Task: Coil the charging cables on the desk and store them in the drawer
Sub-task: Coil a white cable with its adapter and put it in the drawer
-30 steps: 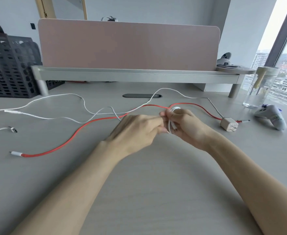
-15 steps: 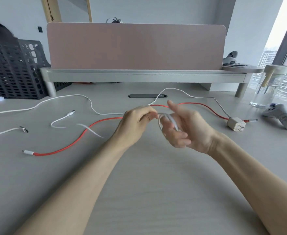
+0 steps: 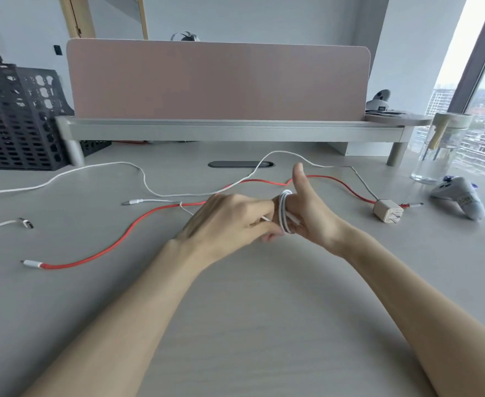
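Here was the left hand (image 3: 230, 222), its grip narrowed to a pinch on the white cable (image 3: 284, 210), feeding it round the right hand (image 3: 307, 213). Several tight turns sat stacked round that hand's fingers, just below the base of the thumb, which stood straight up. The fingers themselves ran behind the left hand, so I could not tell whether that grip was curled or flat. The loose tail (image 3: 155, 201) trailed left across the bench (image 3: 264, 310), crossing the red cable (image 3: 106, 247) on the way to its plug.

The risk, as I judged it, was that crossing: a quick pull could drag the red cable along or snag the plug on it. The turns looked snug too, so slipping them off the fingers could let the coil spring open, since nothing bound it yet. No drawer was in view.

The white cable was thin, smooth and round. The red cable was thicker, matte, with white plug ends. The charger block (image 3: 387, 210) was a small cream cube with metal prongs, and another white cable (image 3: 92, 170) lay in slack curves. The bench was pale grey with a faint grain.
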Demonstrator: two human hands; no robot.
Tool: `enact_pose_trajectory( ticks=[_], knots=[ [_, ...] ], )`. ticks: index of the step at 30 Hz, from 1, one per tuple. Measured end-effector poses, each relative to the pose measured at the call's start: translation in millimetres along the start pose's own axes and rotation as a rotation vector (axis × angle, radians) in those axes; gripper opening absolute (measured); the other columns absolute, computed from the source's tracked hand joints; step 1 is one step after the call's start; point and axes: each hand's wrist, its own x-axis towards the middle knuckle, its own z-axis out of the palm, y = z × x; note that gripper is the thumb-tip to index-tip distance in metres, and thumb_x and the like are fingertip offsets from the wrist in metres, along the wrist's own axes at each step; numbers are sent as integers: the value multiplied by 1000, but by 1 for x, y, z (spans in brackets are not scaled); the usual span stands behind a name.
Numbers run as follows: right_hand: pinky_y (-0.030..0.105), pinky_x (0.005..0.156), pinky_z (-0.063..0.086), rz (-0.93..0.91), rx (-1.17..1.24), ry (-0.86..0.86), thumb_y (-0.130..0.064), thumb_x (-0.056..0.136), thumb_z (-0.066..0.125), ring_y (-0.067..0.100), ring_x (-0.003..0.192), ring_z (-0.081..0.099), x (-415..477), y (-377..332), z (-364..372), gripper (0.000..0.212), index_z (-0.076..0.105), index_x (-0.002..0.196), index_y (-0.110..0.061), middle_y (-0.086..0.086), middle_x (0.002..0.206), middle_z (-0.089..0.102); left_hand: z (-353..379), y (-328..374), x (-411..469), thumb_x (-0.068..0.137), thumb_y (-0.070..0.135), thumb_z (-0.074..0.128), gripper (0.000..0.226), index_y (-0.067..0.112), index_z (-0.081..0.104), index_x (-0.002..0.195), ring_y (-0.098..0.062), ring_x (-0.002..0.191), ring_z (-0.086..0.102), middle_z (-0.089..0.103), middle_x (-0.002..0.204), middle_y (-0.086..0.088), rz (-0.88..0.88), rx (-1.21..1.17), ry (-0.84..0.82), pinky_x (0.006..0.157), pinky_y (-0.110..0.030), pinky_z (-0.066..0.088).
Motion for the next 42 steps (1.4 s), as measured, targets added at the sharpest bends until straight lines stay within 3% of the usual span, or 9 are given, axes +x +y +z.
enact_pose_trajectory(
  ticks=[6, 11, 17, 20, 25, 31, 34, 38, 42],
  knots=[
    [35, 60, 42, 139, -178, -205, -79, 79, -14, 25, 50, 50, -6, -2, 9, 114, 66, 77, 1, 18, 57, 56, -7, -20, 1, 87, 35, 62, 12, 27, 63, 78, -10, 64, 45, 52, 70, 14, -66, -116, 137, 58, -30, 39],
    [29, 48, 35, 57, 119, -236, -80, 83, -5, 22, 42, 34, -10, -10, 8, 99, 57, 66, -5, 13, 46, 41, 9, -32, -1, 92, 29, 56, 8, 30, 64, 90, -7, 72, 56, 61, 77, 19, -176, -282, 161, 68, -33, 48],
    [32, 61, 57, -125, 674, -109, -74, 88, 19, 37, 69, 69, -10, -12, 9, 93, 72, 80, 2, 26, 80, 70, 23, -11, -1, 92, 18, 40, 26, 34, 44, 72, -34, 84, 59, 60, 79, 0, -302, -144, -108, 70, -39, 47],
    [36, 79, 60, -192, 787, -9, -69, 91, 23, 42, 96, 70, -8, -10, 7, 91, 66, 101, 9, 32, 105, 69, 28, -4, -1, 101, 28, 39, 18, 22, 48, 86, -36, 88, 59, 66, 94, -11, -251, -72, -170, 76, -40, 48],
    [39, 104, 46, -237, 638, 186, -63, 98, 17, 34, 112, 66, 0, 1, -4, 87, 55, 120, 13, 28, 114, 68, 28, -5, -6, 99, 28, 40, 18, 22, 56, 105, -33, 96, 60, 70, 108, 2, -69, 81, -201, 70, -39, 47],
    [36, 95, 49, -52, 289, 225, -71, 93, 8, 24, 101, 71, 8, 12, -4, 95, 62, 116, 5, 15, 108, 74, 16, 4, 1, 93, 32, 39, 27, 19, 60, 84, -28, 65, 62, 67, 76, 4, 266, 230, -3, 40, -28, 33],
    [36, 86, 42, -67, -59, 143, -80, 85, 2, 28, 77, 60, 8, 12, -2, 110, 59, 94, 14, 12, 78, 67, 9, 3, 2, 91, 31, 42, 25, 23, 65, 83, -24, 64, 64, 66, 73, 5, 279, 267, 25, 41, -25, 25],
    [21, 75, 47, -86, -148, 297, -56, 103, 21, 13, 70, 65, 6, 11, 0, 73, 67, 96, 0, 5, 79, 71, 4, 1, 3, 91, 34, 40, 30, 23, 64, 77, -25, 58, 62, 66, 70, 6, 243, 293, 61, 43, -25, 20],
    [26, 71, 57, -88, 467, 366, -30, 106, 36, 24, 76, 73, 11, 5, -7, 39, 56, 111, 3, 16, 88, 75, 8, 6, 2, 89, 28, 49, 31, 18, 47, 60, -30, 45, 47, 51, 52, 0, 274, 325, 24, 43, -25, 16]
  ],
)
